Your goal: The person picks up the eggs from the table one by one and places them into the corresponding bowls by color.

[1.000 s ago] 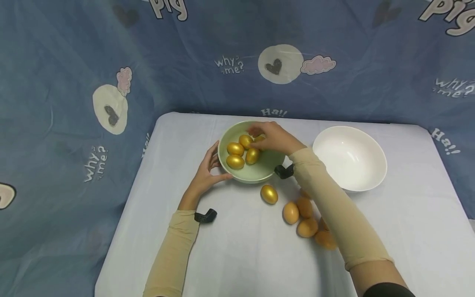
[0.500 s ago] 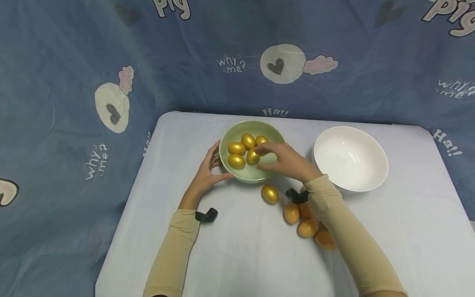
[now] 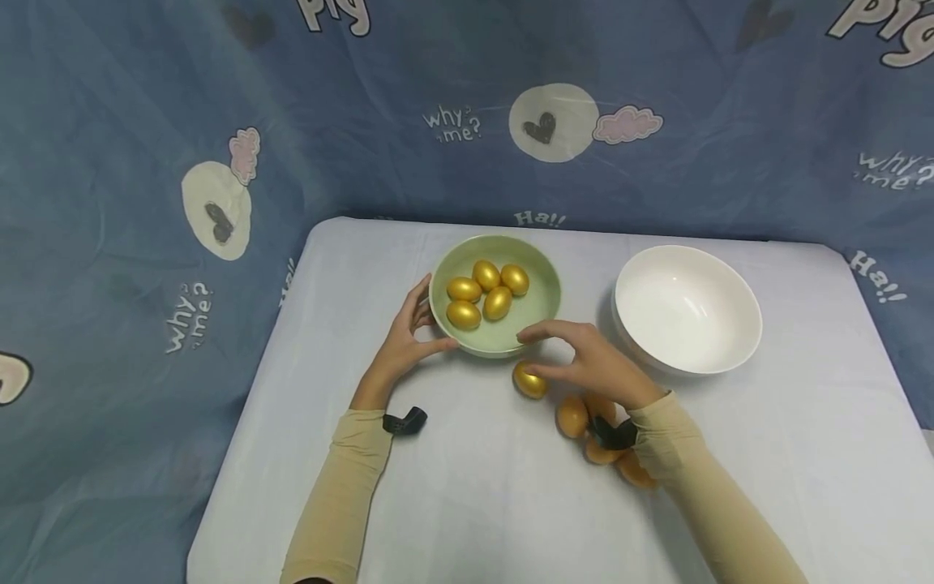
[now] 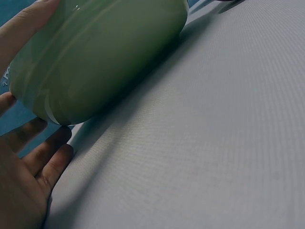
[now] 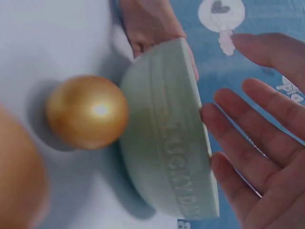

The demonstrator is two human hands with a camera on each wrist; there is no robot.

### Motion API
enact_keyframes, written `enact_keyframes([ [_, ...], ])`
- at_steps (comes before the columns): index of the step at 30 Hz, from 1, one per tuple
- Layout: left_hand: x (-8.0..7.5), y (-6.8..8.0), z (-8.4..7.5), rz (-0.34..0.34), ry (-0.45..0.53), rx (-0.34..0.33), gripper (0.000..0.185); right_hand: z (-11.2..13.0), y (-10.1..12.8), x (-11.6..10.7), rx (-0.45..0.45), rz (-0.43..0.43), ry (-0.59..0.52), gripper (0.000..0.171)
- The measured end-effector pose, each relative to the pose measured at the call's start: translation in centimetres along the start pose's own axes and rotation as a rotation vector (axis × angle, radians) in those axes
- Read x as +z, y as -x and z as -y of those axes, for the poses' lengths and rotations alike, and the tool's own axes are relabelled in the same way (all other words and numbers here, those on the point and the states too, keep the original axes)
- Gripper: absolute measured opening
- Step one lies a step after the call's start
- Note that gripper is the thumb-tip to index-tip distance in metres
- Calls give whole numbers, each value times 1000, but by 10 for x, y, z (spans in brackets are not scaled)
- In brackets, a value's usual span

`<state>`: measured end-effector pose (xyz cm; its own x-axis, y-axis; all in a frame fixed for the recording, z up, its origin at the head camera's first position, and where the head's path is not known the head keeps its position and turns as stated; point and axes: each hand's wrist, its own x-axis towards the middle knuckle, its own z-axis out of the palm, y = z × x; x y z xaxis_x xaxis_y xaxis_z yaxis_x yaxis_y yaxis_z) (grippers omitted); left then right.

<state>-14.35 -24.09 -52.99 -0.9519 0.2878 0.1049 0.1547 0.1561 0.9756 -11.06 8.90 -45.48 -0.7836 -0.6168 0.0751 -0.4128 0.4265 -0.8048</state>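
In the head view a light green bowl holds several shiny golden eggs. My left hand rests against the bowl's left side, fingers and thumb spread along its wall; the left wrist view shows fingertips at the green wall. One more golden egg lies on the table just in front of the bowl. Above it hovers my right hand, thumb and fingers apart with nothing between them. The right wrist view shows that golden egg beside the bowl.
A white bowl stands to the right on the white-covered table. Several brown eggs lie in front of it, partly hidden under my right wrist. A blue printed cloth hangs behind the table.
My right hand has let go of a golden egg in the green bowl and moved out toward the front right, over the loose golden egg. My left hand has stayed at the bowl.
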Motion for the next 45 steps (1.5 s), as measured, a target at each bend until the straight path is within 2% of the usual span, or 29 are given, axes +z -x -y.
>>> enact_keyframes([
  [3,-1,-2,13,-4,-14,16,117,1,10,2,6,-1,0,42],
  [6,-3,-3,16,-7,-20,16,117,-1,16,4,13,15,5,43],
  [11,-4,-3,16,-10,-20,5,117,-16,21,12,49,39,69,47],
  [16,-2,-4,17,-2,-10,-1,120,-26,20,21,64,73,74,48],
  [19,-1,-4,13,4,-9,-3,120,-28,18,25,89,88,81,49],
  [26,1,3,-15,12,3,-9,119,-26,15,31,93,100,82,51],
  [45,1,3,-17,9,5,-20,118,-22,9,30,101,110,149,50],
])
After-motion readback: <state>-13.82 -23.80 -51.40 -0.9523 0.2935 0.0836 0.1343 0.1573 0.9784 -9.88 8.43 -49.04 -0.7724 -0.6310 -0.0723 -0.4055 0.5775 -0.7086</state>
